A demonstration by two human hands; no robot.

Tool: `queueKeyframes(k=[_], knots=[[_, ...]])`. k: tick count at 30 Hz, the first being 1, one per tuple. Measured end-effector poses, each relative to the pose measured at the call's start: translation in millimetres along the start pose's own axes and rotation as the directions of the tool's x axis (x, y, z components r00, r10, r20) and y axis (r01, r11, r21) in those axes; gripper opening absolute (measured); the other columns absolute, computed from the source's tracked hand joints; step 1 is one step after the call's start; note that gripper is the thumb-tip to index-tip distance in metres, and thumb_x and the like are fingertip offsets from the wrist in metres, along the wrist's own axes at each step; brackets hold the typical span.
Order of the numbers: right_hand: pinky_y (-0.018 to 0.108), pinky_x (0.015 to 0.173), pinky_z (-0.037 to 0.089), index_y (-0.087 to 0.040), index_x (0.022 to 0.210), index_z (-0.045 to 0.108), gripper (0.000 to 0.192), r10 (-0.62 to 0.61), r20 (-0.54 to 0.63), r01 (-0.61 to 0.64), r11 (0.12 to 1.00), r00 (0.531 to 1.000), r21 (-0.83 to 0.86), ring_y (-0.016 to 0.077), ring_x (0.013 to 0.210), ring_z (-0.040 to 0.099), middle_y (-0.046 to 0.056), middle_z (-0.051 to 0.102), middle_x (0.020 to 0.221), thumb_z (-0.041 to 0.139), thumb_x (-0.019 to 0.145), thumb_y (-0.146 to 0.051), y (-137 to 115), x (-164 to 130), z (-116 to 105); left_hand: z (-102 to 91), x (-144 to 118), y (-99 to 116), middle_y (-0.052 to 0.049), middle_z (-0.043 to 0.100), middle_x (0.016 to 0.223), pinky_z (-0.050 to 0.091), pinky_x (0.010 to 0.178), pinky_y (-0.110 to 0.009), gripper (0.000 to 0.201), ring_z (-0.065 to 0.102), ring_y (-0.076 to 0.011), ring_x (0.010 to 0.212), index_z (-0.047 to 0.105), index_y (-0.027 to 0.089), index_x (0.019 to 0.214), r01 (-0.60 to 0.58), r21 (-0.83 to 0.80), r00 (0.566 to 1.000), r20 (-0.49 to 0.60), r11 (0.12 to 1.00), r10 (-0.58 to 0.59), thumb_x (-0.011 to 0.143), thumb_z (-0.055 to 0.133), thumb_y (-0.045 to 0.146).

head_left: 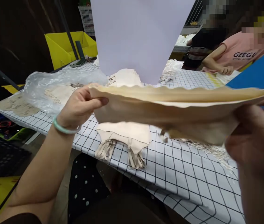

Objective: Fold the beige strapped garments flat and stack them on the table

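A beige stretchy garment (164,112), apparently a strappy top, is pulled wide in the air between my hands, its wavy open edge facing up. My left hand (82,105) pinches one end, thumb in front. At the other end my right hand (255,130) grips the fabric; motion blurs its fingers somewhat. Below, a pile of similar beige tops (127,135) lies on the table, straps hanging toward the front edge. Another beige stack (124,77) sits farther back, partly behind the held garment.
The checked tablecloth (176,186) covers the table. A clear plastic bag (36,87) with beige pieces lies left, beside brown card (17,105). A tall white panel (136,37) stands behind. Yellow bins (62,49) are back left. A person in a pink shirt (241,46) works at right, near a blue panel (260,74).
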State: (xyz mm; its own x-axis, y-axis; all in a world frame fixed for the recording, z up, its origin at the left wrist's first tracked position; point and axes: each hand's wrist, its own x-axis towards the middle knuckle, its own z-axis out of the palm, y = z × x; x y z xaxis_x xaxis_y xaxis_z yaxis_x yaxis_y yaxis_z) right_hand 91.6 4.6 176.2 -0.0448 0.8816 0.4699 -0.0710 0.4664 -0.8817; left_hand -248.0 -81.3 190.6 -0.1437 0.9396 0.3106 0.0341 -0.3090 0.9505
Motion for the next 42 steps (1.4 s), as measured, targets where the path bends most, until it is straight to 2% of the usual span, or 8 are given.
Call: queueKeyframes(k=[4, 7, 11, 14, 25, 36, 39, 42], knots=[[0.033, 0.04, 0.049, -0.036, 0.089, 0.069, 0.012, 0.263, 0.101, -0.268, 0.962, 0.959, 0.043, 0.0196, 0.062, 0.063, 0.002, 0.067, 0.08, 0.074, 0.08, -0.041, 14.4, -55.0, 28.9, -33.1, -37.2, -13.5, -0.005, 0.069, 0.078, 0.06, 0.069, -0.036, 0.021, 0.07, -0.0237, 0.08, 0.068, 0.016, 0.08, 0.225, 0.034, 0.973, -0.052, 0.974, -0.224, 0.071, 0.081, 0.029], [0.023, 0.038, 0.042, -0.027, 0.087, 0.062, 0.026, 0.445, 0.184, -0.465, 0.882, 0.876, 0.08, 0.0104, 0.045, 0.049, -0.004, 0.056, 0.061, 0.077, 0.074, -0.044, 63.7, -72.5, 48.8, -49.8, -39.7, -58.4, -0.005, 0.071, 0.079, 0.058, 0.069, -0.034, 0.028, 0.069, -0.0211, 0.076, 0.07, 0.015, 0.083, 0.393, 0.009, 0.919, -0.038, 0.919, -0.393, 0.067, 0.085, 0.033], [0.022, 0.043, 0.041, -0.023, 0.084, 0.054, 0.041, 0.626, 0.113, -0.627, 0.778, 0.771, -0.03, 0.01, 0.048, 0.049, -0.006, 0.058, 0.062, 0.077, 0.068, -0.053, 135.7, -80.3, 67.7, -53.3, -25.8, -132.9, -0.004, 0.072, 0.076, 0.055, 0.072, -0.032, 0.038, 0.067, -0.0191, 0.074, 0.071, 0.013, 0.082, 0.567, -0.013, 0.82, -0.087, 0.823, -0.566, 0.054, 0.087, 0.033], [0.022, 0.042, 0.035, -0.024, 0.088, 0.052, 0.043, 0.673, 0.07, -0.663, 0.739, 0.737, -0.123, 0.0096, 0.046, 0.045, -0.007, 0.057, 0.06, 0.074, 0.069, -0.056, 162.0, -80.8, 71.6, -51.1, -18.8, -164.7, -0.001, 0.069, 0.068, 0.052, 0.069, -0.028, 0.035, 0.066, -0.0176, 0.071, 0.069, 0.014, 0.076, 0.615, 0.013, 0.779, -0.165, 0.789, -0.605, 0.051, 0.084, 0.032], [0.029, 0.059, 0.041, -0.025, 0.106, 0.055, 0.03, 0.445, -0.015, -0.37, 0.727, 0.896, -0.579, 0.0123, 0.055, 0.053, 0.0, 0.064, 0.092, 0.059, 0.079, -0.038, 163.4, -65.5, 74.8, -49.1, 7.7, -186.6, 0.003, 0.059, 0.059, 0.038, 0.053, -0.022, 0.02, 0.052, -0.012, 0.055, 0.062, 0.016, 0.067, 0.526, 0.232, 0.846, -0.24, 0.819, -0.476, 0.059, 0.069, 0.033], [0.035, 0.068, 0.042, -0.023, 0.107, 0.056, 0.027, 0.295, 0.04, -0.169, 0.648, 0.955, -0.742, 0.0168, 0.063, 0.051, 0.005, 0.062, 0.096, 0.052, 0.081, -0.026, 179.3, -59.2, 78.6, -49.0, 19.6, -198.6, 0.002, 0.061, 0.067, 0.047, 0.067, -0.026, 0.006, 0.056, -0.0138, 0.065, 0.062, 0.017, 0.072, 0.457, 0.37, 0.882, -0.304, 0.809, -0.359, 0.072, 0.065, 0.022], [0.037, 0.07, 0.045, -0.022, 0.115, 0.054, 0.033, 0.175, 0.116, -0.028, 0.657, 0.978, -0.754, 0.0201, 0.075, 0.054, 0.008, 0.059, 0.105, 0.055, 0.082, -0.026, 166.0, -64.5, 67.9, -43.4, 18.8, -192.0, -0.007, 0.069, 0.095, 0.051, 0.088, -0.036, 0.016, 0.063, -0.0213, 0.089, 0.067, 0.016, 0.091, 0.282, 0.666, 0.952, -0.284, 0.691, -0.115, 0.076, 0.062, 0.015], [0.036, 0.072, 0.047, -0.023, 0.108, 0.057, 0.018, 0.059, 0.269, 0.148, 0.713, 0.961, -0.685, 0.0206, 0.081, 0.056, 0.006, 0.06, 0.096, 0.054, 0.09, -0.025, 131.8, -85.4, 54.5, -15.5, 15.4, -184.2, -0.014, 0.061, 0.131, 0.038, 0.112, -0.044, 0.032, 0.053, -0.0263, 0.126, 0.064, 0.013, 0.117, -0.072, 0.874, 0.995, 0.029, 0.481, 0.096, 0.086, 0.053, 0.015]])
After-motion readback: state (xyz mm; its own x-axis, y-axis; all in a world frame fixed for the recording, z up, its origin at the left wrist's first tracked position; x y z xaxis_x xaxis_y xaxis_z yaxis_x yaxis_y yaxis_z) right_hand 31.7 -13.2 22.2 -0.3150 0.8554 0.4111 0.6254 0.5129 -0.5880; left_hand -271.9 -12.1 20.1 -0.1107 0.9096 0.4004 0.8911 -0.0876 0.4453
